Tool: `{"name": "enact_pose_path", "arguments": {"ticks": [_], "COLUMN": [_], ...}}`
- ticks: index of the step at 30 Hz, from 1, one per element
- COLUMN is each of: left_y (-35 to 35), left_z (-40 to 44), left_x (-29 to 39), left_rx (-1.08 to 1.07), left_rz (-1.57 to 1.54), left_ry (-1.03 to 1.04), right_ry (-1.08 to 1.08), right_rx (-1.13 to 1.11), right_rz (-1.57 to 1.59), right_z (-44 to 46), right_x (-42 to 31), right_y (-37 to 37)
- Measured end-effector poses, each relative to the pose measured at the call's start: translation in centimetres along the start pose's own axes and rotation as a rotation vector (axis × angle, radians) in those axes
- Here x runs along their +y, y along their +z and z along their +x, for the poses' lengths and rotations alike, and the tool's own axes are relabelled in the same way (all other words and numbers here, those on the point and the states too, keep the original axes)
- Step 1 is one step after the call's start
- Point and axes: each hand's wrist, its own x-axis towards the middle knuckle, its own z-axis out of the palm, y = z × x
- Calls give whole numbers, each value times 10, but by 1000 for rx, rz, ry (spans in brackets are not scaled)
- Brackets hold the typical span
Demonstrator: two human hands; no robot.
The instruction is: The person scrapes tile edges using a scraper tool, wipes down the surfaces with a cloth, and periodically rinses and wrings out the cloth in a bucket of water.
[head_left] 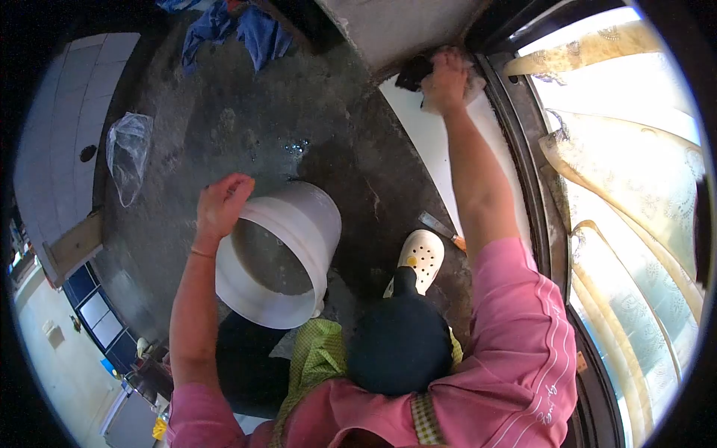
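At the far end of a white panel (422, 119), my right hand (446, 81) presses on a crumpled cloth (474, 86), closed over it. A dark bunched piece (413, 73) shows on the cloth's left side; I cannot tell if it is the same cloth. My left hand (222, 205) is beside the upper left rim of a white bucket (314, 213), its fingers curled together. A small orange spot shows at its fingertips, and what they hold, if anything, is unclear. Cloudy water (272, 257) shows inside the bucket.
A scraper (442, 230) lies on the dark wet floor (358, 172) near my shoe (420, 257). A clear plastic bag (129, 157) lies at left, blue cloth (235, 33) at the far end. A dark frame (526, 164) and yellowish curtains (627, 157) line the right.
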Motion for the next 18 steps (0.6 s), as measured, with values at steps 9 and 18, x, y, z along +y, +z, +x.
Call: {"name": "enact_pose_path", "arguments": {"ticks": [9, 18], "left_y": [1, -3], "left_z": [-2, -7], "left_x": [0, 16], "left_rx": [36, 102], "left_rz": [32, 41], "left_ry": [-32, -22], "right_ry": [-327, -350], "right_rx": [-64, -553], "right_rz": [310, 407], "right_z": [-79, -168], "right_x": [-83, -77], "right_y": [33, -8]}}
